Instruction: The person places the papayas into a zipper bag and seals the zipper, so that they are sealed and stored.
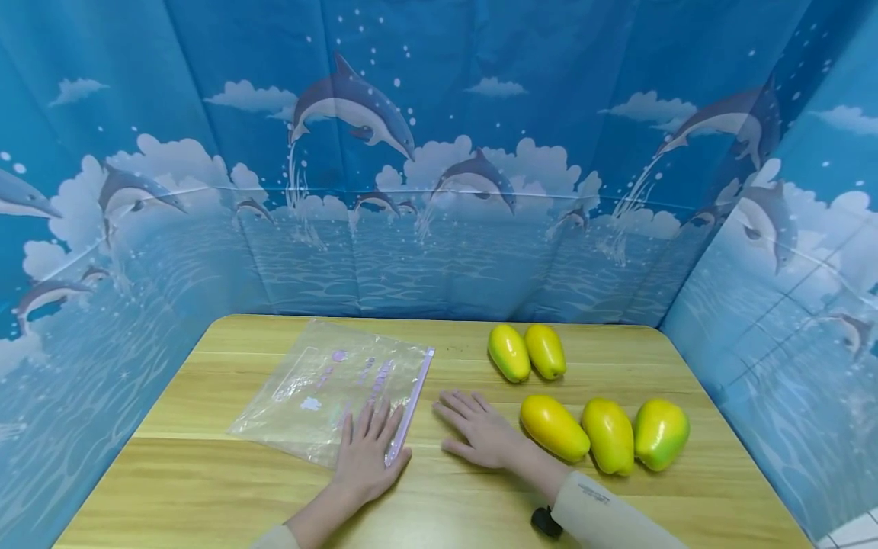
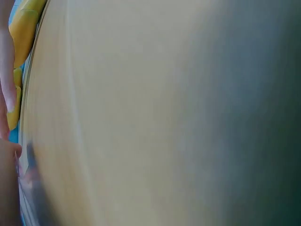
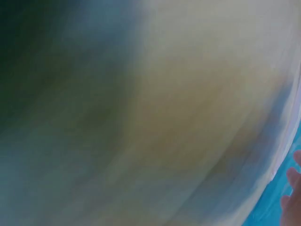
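In the head view a clear plastic zip bag [image 1: 302, 381] with purple print lies flat at the table's left. Its lilac slider strip [image 1: 414, 396] runs along the right edge. My left hand [image 1: 366, 461] rests palm down on the bag's lower right corner, fingers straight and spread. To the right, my right hand [image 1: 483, 435] lies flat on bare wood, fingers extended and holding nothing. Near that forearm is a yellow mango [image 1: 554, 428], beside a second mango [image 1: 608, 436] and a greener mango [image 1: 661, 435]. Both wrist views show mostly blurred tabletop.
Two more mangoes, one [image 1: 509, 353] beside the other [image 1: 546, 351], lie toward the back of the wooden table [image 1: 206, 488]. A blue dolphin-print curtain [image 1: 439, 252] hangs behind and along the sides. Under the right sleeve sits a small black object [image 1: 545, 523].
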Tool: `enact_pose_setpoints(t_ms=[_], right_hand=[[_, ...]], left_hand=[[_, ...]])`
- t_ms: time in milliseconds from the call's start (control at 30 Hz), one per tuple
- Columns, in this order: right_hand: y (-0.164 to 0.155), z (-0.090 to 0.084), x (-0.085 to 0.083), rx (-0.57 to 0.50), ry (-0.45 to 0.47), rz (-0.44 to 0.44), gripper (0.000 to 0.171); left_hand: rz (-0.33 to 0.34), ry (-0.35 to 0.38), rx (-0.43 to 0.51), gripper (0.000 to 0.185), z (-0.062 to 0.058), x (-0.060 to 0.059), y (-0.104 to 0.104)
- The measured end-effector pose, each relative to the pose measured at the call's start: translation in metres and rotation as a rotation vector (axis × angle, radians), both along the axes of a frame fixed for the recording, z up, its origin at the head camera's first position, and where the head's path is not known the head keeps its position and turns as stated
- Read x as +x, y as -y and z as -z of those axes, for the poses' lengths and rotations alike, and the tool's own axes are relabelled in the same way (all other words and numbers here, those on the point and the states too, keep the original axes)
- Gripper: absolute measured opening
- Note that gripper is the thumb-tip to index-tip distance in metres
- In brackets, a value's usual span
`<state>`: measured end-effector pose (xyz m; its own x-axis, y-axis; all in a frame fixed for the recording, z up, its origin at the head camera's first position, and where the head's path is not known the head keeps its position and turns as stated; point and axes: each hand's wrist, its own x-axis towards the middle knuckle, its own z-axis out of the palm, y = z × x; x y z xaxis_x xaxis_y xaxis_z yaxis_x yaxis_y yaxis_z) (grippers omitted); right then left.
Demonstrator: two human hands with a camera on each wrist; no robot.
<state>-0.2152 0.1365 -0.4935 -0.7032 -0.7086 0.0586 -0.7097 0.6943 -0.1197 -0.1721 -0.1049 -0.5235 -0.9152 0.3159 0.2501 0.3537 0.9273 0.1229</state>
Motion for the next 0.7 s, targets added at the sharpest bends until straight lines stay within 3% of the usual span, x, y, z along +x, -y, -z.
enact_pose_setpoints(t_ms=[300,567,700], right_hand=[[0.016,0.001,-0.002,0.048,0.052,-0.022,0.061],[0.026,0.002,-0.006,0.076,0.091,-0.017,0.061],[0.031,0.003,-0.007,0.083,0.113,-0.025,0.061]], left_hand=[[-0.010,0.001,0.044,0.067,0.005,0.003,-0.001],[0.007,-0.069,0.060,0.063,0.008,0.003,-0.002],[0.009,-0.067,0.064,0.063,0.008,0.003,-0.001]])
